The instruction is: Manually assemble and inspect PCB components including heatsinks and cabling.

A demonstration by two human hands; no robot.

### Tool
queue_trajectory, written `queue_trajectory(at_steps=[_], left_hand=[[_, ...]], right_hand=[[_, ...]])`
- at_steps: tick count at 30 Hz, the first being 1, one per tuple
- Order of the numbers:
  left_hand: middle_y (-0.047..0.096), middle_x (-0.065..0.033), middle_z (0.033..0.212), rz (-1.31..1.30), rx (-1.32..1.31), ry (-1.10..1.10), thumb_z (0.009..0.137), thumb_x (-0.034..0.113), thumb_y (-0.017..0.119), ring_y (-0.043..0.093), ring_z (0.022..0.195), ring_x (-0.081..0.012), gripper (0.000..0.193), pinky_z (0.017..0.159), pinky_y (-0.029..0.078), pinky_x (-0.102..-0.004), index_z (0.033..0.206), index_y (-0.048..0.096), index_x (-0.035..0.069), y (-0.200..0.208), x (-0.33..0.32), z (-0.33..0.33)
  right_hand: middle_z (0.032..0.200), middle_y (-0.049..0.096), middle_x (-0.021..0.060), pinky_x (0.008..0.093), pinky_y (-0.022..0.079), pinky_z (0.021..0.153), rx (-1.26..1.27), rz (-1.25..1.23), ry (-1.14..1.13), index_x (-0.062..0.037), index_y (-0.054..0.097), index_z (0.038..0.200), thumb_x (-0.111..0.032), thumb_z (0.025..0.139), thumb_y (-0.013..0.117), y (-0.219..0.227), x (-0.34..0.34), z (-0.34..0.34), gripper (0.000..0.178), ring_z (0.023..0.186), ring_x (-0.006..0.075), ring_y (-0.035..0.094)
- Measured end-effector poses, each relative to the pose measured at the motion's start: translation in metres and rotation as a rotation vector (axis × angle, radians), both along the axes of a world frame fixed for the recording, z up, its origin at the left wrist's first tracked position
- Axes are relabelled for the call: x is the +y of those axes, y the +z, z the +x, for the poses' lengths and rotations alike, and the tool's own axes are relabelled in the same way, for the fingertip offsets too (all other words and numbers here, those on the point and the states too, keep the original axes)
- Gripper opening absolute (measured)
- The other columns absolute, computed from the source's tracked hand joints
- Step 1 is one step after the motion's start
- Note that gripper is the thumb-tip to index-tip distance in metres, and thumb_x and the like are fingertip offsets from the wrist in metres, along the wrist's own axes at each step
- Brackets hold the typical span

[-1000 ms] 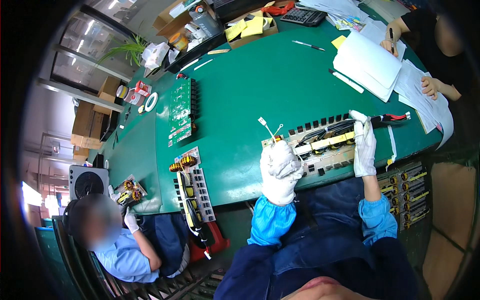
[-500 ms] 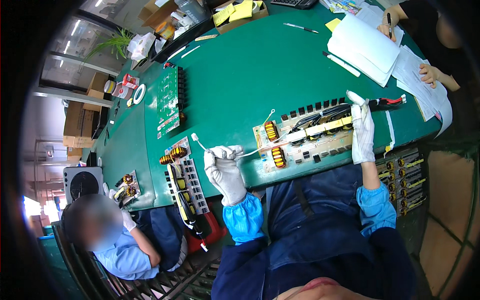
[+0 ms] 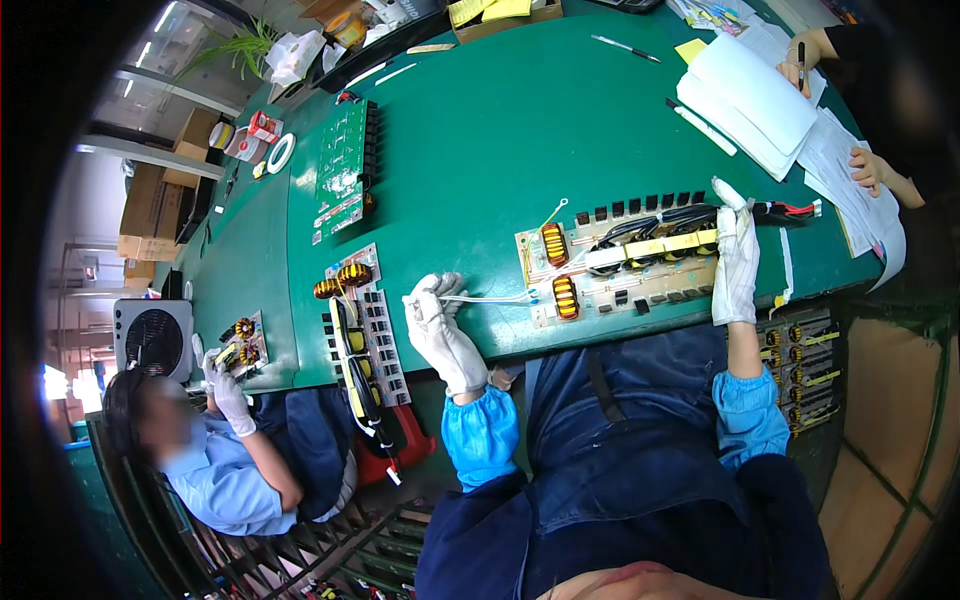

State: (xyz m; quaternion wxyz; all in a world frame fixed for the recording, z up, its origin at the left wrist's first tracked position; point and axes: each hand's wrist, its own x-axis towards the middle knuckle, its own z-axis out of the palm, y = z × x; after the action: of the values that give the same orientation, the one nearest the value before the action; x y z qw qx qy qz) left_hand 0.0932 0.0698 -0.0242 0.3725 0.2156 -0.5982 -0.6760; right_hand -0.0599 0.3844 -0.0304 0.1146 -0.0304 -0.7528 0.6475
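Observation:
A circuit board [image 3: 650, 262] with ring coils, black components, a yellow-taped strip and a black cable bundle lies near the table's front edge. My left hand [image 3: 445, 335] is closed on thin white wires [image 3: 490, 298], which run to the board's left end beside the lower coil; their tips are hidden in the glove. My right hand [image 3: 737, 262] grips the board's right end, across the cable bundle, with one finger pointing up. Beyond it stick out red and black leads with a white connector [image 3: 816, 208]. A yellow wire with a ring terminal [image 3: 562, 203] rises from the upper coil.
Left of me lie a similar board [image 3: 365, 340], overhanging the edge, and a green board [image 3: 343, 165]. A co-worker [image 3: 225, 450] handles another small board at far left. At right, another person's hand [image 3: 868, 170] rests by papers [image 3: 750, 95]. A pen [image 3: 625, 47] lies at the back.
My left hand has turned, and the white connector that stuck out of it no longer shows. The wires now run straighter to the board. The co-worker's hands have shifted on the small board.

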Motion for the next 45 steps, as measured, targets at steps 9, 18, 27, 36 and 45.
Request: queue_trajectory(at_steps=[9, 18, 27, 36, 45], left_hand=[[0.06, -0.0176, 0.132, -0.307, -0.035, 0.148, 0.105, 0.018, 0.046, 0.06, 0.118, -0.0273, 0.034, 0.1, 0.047, -0.04, 0.134, 0.053, 0.001, 0.008, 0.002, -0.01], [0.06, -0.0164, 0.134, -0.799, -0.049, 0.012, 0.086, -0.007, 0.046, 0.063, 0.108, -0.0213, 0.046, 0.079, 0.051, -0.0279, 0.126, 0.065, 0.007, 0.023, 0.03, -0.021], [0.06, -0.0191, 0.133, -1.098, -0.062, -0.095, 0.087, -0.007, 0.047, 0.059, 0.122, -0.0379, 0.041, 0.093, 0.052, -0.0384, 0.12, 0.065, 0.007, 0.018, 0.055, -0.026], [0.039, -0.0199, 0.151, -0.222, -0.16, 0.141, 0.098, 0.01, 0.053, 0.041, 0.138, -0.029, 0.063, 0.114, 0.035, -0.0427, 0.154, 0.025, 0.001, 0.047, 0.023, -0.035], [0.062, -0.0136, 0.119, -1.527, 0.112, -0.004, 0.084, 0.01, 0.069, 0.062, 0.104, -0.0282, 0.04, 0.091, 0.049, -0.0393, 0.123, 0.061, 0.008, 0.053, 0.081, -0.003]], right_hand=[[0.132, 0.057, 0.0072, 0.0261, 0.04, 0.101, -0.002, 0.023, -0.004, 0.0012, 0.043, 0.147, -0.036, 0.104, 0.053, 0.006, -0.002, 0.001, 0.058, 0.116, 0.0128, 0.051], [0.13, 0.058, 0.0072, 0.025, 0.043, 0.096, 0.067, -0.019, -0.014, -0.0011, 0.045, 0.147, -0.035, 0.104, 0.052, 0.002, 0.003, 0.0, 0.055, 0.111, 0.0118, 0.053], [0.136, 0.059, 0.0093, 0.0283, 0.04, 0.104, -0.032, 0.141, 0.132, -0.0111, 0.049, 0.146, -0.031, 0.107, 0.043, 0.047, 0.018, 0.021, 0.044, 0.118, 0.0158, 0.057], [0.114, 0.069, 0.0082, 0.0281, 0.052, 0.077, -0.088, 0.071, 0.091, -0.0026, 0.058, 0.136, -0.016, 0.104, 0.049, 0.054, 0.049, 0.062, 0.036, 0.087, 0.0147, 0.067], [0.124, 0.064, 0.011, 0.0381, 0.057, 0.078, 0.358, 0.697, 0.489, -0.013, 0.066, 0.125, -0.01, 0.08, 0.073, 0.028, 0.013, 0.09, 0.046, 0.095, 0.0286, 0.069]])
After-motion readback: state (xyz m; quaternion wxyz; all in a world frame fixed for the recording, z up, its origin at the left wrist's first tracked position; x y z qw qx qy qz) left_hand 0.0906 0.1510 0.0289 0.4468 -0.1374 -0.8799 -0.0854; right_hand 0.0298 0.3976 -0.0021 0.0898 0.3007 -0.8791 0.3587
